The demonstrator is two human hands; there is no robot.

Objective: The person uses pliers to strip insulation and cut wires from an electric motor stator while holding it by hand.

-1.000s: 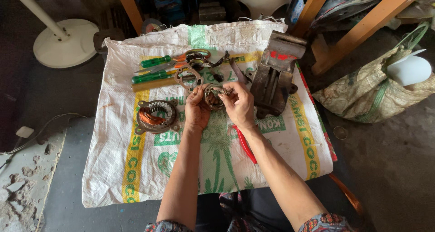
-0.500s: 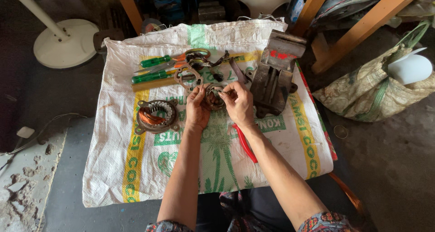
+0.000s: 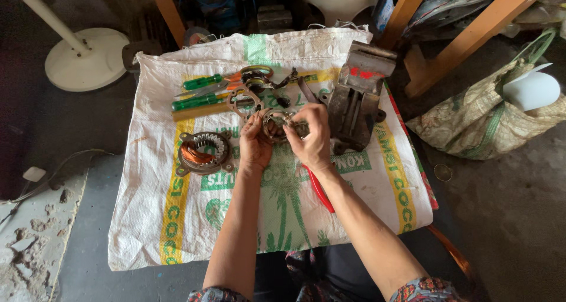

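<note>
- While both hands meet over the middle of the woven sack (image 3: 177,231) spread as a work mat, they share one small part: a round metal motor piece (image 3: 276,124) with a ring shape, held just above the sack.
- Left hand (image 3: 254,144): fingers curled up around the near-left edge of the round metal motor piece, grip closed on it.
- Right hand (image 3: 311,138): fingers bent over the right side of the same piece, thumb and fingertips pinching it, grip closed.
- Just left of the left hand lies a stator (image 3: 203,153) with copper windings, flat on the sack and apart from the hands.
- Beyond the hands sit a flat metal bracket plate (image 3: 244,100), touching or nearly touching the held piece, and two green-handled screwdrivers (image 3: 197,101) lying side by side.
- Right of the right hand stands a grey metal bench vise (image 3: 355,98), near the knuckles.
- Red-handled pliers (image 3: 321,191) lie under the right wrist, partly hidden.
- Off the sack: a white fan base (image 3: 88,60) at upper left, a woven bag (image 3: 489,122) at right.
</note>
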